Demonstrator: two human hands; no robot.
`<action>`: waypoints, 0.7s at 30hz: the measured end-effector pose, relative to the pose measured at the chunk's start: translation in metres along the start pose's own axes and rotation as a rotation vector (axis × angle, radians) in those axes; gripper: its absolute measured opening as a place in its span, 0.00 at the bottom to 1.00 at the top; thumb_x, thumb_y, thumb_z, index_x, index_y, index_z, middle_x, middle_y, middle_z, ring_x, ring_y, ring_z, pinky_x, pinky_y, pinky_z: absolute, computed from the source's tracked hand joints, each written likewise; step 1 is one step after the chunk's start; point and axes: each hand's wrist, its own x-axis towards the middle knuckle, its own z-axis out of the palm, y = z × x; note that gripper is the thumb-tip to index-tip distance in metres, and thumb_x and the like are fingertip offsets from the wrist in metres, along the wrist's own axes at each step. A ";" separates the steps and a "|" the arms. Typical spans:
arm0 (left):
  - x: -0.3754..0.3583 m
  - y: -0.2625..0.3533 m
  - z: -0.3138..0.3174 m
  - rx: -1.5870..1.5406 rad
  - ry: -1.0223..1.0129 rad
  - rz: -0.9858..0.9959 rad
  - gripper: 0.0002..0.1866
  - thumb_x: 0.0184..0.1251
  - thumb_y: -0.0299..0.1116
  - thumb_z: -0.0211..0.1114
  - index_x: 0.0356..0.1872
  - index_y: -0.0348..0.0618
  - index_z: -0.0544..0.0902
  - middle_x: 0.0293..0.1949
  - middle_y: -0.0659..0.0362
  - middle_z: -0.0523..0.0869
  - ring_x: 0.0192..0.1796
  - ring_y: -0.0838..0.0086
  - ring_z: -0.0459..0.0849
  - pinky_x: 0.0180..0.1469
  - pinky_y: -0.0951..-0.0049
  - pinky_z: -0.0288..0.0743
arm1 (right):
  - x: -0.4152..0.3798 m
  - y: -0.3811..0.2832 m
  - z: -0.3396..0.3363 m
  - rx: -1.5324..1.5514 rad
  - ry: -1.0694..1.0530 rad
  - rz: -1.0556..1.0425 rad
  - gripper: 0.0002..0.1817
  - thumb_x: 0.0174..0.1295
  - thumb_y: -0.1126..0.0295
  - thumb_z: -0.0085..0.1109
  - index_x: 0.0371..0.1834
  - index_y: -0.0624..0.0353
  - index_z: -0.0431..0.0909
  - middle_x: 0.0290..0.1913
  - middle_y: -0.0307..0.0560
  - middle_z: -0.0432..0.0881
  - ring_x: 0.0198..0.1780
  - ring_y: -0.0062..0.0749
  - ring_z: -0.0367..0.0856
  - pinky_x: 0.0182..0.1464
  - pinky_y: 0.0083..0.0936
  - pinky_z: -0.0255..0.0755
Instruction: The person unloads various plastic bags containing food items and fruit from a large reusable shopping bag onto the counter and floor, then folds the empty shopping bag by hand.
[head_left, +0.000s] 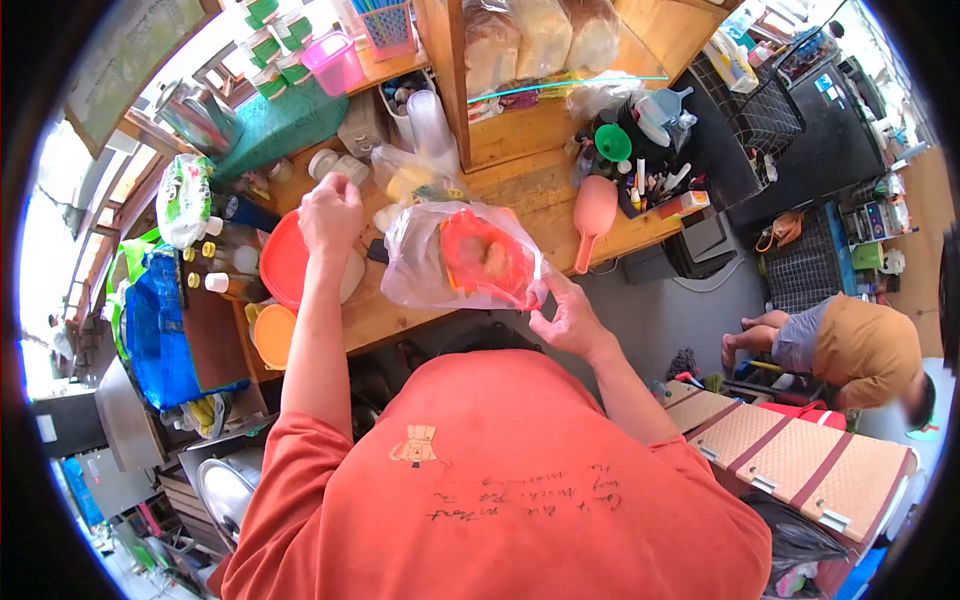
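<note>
A clear plastic bag (405, 255) with a red plastic bag (515, 268) inside lies on the wooden table in front of me. The red bag's mouth gapes, and pale, rounded pieces (495, 259) show in it. My right hand (575, 318) pinches the near right edge of the bags between thumb and fingers. My left hand (331, 215) is raised over a round red plastic basin (283, 262), its fingers curled together; whether anything small is in them cannot be seen. Just beyond the bags lies another clear bag with yellowish contents (410, 180).
An orange container (273, 335) and several bottles (235, 285) stand left. To the right are a pink scoop (595, 215), a green funnel (612, 143) and a holder of pens (650, 185). Bagged bread (545, 38) sits on a shelf. Another person (865, 350) bends down at far right.
</note>
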 end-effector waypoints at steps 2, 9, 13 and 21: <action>-0.017 0.025 -0.018 -0.189 0.115 0.030 0.10 0.67 0.36 0.66 0.40 0.42 0.90 0.39 0.46 0.91 0.42 0.52 0.91 0.47 0.56 0.84 | -0.006 0.003 0.000 -0.027 0.005 0.077 0.40 0.52 0.82 0.59 0.74 0.56 0.67 0.43 0.45 0.78 0.40 0.35 0.77 0.41 0.32 0.76; -0.083 0.082 0.019 -0.162 -0.203 0.571 0.15 0.61 0.42 0.71 0.41 0.41 0.88 0.36 0.49 0.90 0.43 0.52 0.89 0.48 0.53 0.82 | 0.005 0.008 -0.001 -0.283 0.008 -0.024 0.38 0.53 0.82 0.58 0.73 0.56 0.68 0.48 0.49 0.80 0.44 0.40 0.80 0.47 0.32 0.78; -0.073 0.077 0.056 -0.221 -0.233 0.511 0.20 0.61 0.42 0.71 0.51 0.41 0.86 0.40 0.47 0.90 0.47 0.49 0.88 0.51 0.51 0.81 | 0.014 0.010 -0.004 -0.333 0.031 -0.185 0.37 0.55 0.83 0.59 0.73 0.58 0.68 0.52 0.55 0.78 0.52 0.52 0.78 0.55 0.38 0.75; -0.060 0.084 0.064 -0.282 -0.286 0.303 0.29 0.54 0.43 0.76 0.58 0.44 0.82 0.47 0.44 0.89 0.50 0.46 0.88 0.55 0.52 0.81 | 0.038 0.014 0.005 -0.305 0.124 -0.210 0.31 0.63 0.84 0.59 0.72 0.59 0.70 0.61 0.58 0.78 0.61 0.57 0.77 0.63 0.40 0.72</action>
